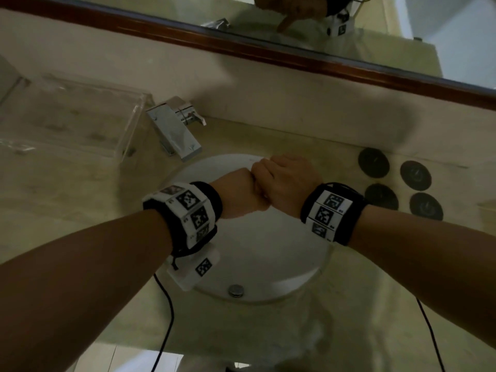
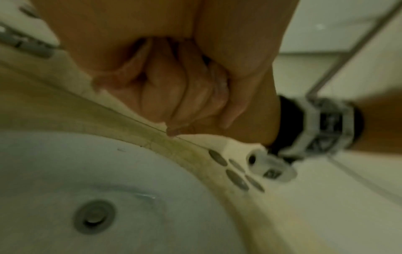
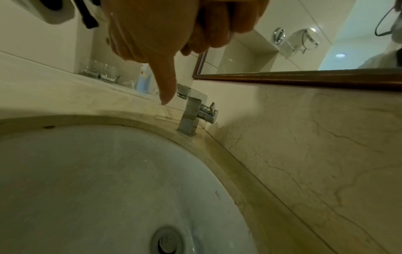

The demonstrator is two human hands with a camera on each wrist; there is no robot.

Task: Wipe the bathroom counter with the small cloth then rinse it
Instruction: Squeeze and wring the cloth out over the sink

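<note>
Overhead: fisted left grip (image 1: pixel 239 194) knuckle to knuckle with fisted right grip (image 1: pixel 288 183), above the sink (image 1: pixel 268 264) in the bench (image 1: pixel 80 197). Only from the right wrist: one finger (image 3: pixel 167 82) pointing down near the faucet (image 3: pixel 191 110). Cloth hidden everywhere; impossible to tell whether clamped in either.

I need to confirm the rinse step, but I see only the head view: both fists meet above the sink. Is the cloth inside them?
Observer: Left wrist view: the left hand has its fingers curled tight, and no cloth shows among them.
Operator: And the right hand?
Observer: Right wrist view: the right hand is curled, one finger pointing down.
Operator: Is water running?
Observer: No stream shows below the faucet mouth there.
</note>
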